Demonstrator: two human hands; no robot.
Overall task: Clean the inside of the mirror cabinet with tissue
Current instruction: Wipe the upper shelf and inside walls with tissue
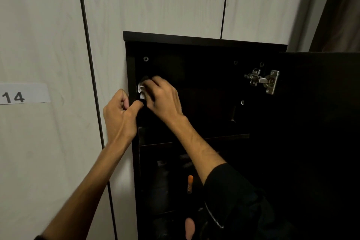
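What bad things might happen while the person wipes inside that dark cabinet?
1. The small white crumpled tissue in the right hand might tear on the cabinet's left inner wall.
2. The open dark cabinet door and its metal hinge are close; an arm could bump them.
3. Dark items on the lower shelf could get knocked.

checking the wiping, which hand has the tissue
The right hand, inside the cabinet, presses the white tissue to its left wall; the left hand only grips the cabinet's front edge.

Tissue (140, 91) inside cabinet (204, 42), upper left
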